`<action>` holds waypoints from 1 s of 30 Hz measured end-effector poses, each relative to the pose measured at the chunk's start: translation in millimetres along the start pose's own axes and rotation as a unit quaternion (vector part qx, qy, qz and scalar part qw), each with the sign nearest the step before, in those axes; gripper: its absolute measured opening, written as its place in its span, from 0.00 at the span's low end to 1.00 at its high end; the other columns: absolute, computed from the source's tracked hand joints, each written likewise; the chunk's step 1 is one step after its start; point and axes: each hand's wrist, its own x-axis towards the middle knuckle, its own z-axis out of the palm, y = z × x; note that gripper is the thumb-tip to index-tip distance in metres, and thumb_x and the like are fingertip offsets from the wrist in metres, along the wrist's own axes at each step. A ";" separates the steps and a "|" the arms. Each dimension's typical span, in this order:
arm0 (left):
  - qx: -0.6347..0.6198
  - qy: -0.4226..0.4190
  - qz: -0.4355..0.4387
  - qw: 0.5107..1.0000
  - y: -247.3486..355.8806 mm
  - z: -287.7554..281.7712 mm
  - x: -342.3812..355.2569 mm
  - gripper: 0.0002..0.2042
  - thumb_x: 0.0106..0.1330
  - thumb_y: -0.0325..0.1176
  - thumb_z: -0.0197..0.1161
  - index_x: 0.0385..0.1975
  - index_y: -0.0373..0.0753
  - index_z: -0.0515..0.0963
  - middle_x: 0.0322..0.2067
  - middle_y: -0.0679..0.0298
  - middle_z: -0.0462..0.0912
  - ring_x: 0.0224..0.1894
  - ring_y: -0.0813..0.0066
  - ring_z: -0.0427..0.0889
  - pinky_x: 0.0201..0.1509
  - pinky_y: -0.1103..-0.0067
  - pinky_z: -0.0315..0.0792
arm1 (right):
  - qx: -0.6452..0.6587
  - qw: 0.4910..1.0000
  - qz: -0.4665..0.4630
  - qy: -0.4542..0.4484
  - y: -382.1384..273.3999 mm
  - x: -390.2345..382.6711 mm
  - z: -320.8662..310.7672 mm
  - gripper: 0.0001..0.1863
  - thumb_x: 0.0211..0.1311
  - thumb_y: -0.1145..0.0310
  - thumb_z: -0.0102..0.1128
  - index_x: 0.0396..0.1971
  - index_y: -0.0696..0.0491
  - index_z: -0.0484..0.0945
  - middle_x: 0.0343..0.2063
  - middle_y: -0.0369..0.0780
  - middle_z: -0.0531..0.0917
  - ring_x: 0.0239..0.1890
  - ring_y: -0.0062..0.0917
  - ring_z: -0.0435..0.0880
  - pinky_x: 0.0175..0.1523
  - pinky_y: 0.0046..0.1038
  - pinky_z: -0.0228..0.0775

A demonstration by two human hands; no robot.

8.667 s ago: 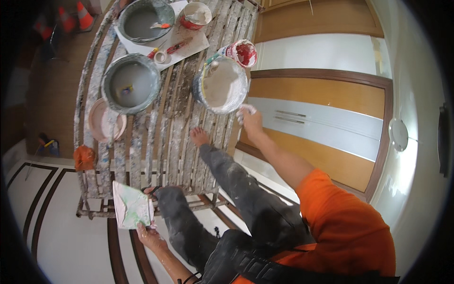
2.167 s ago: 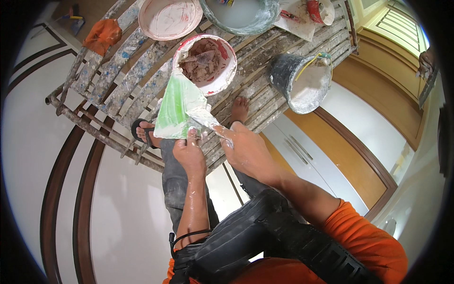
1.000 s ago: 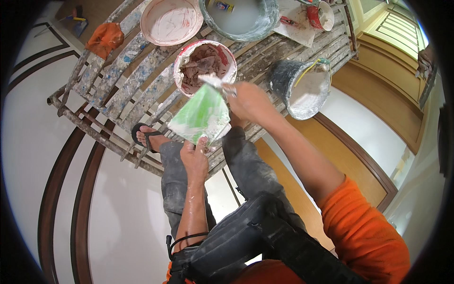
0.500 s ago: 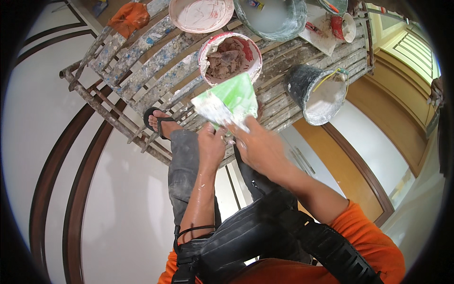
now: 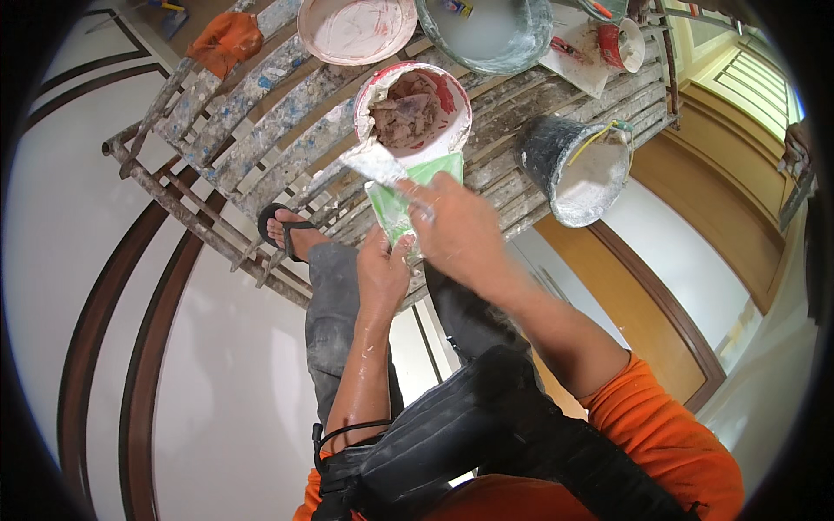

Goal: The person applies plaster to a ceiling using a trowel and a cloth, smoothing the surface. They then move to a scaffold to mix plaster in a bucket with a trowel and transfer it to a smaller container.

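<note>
My left hand grips a green square board smeared with white paste. Just above it my right hand is closed on a putty knife, its paste-covered blade angled up to the left across the board's upper corner. Right behind them a white-and-red bucket with dried, lumpy brown-grey material inside stands on the slatted, paint-spattered scaffold platform. A black bucket of pale material with a yellow handle stands to the right of my hands.
At the back are a pink basin, a grey-green basin, a small red tub and an orange cloth. Another person's hand holds a tool at the far right. My sandalled foot rests on the platform's near edge.
Since the first frame, the board has come up before me and a knife is in my right hand. In the last second, the blade has swept left across the board, which now lies lower.
</note>
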 end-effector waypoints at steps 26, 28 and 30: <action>-0.012 0.006 -0.073 0.997 10.9 -27.8 8.4 0.12 0.71 0.30 0.62 0.49 0.33 0.80 0.36 0.64 0.85 0.29 0.81 0.80 0.24 0.82 0.72 | 0.541 0.798 0.232 -0.130 182.4 39.1 -38.4 0.20 0.71 0.56 0.60 0.53 0.54 0.81 0.35 0.31 0.83 0.31 0.14 0.80 0.31 0.19 0.72; 0.000 0.019 -0.065 0.998 6.0 -24.3 10.0 0.12 0.71 0.30 0.61 0.51 0.33 0.80 0.38 0.63 0.86 0.30 0.79 0.82 0.24 0.82 0.72 | 0.467 0.844 0.213 -0.158 203.5 58.2 -33.8 0.21 0.69 0.55 0.62 0.51 0.56 0.82 0.34 0.31 0.83 0.30 0.14 0.79 0.31 0.19 0.71; -0.003 0.035 -0.067 0.997 -1.9 -24.5 12.8 0.12 0.71 0.29 0.61 0.52 0.33 0.79 0.39 0.62 0.86 0.29 0.79 0.82 0.23 0.82 0.73 | 0.380 0.895 0.181 -0.145 213.0 59.5 -35.5 0.20 0.69 0.55 0.62 0.48 0.57 0.83 0.33 0.31 0.83 0.30 0.13 0.77 0.32 0.18 0.69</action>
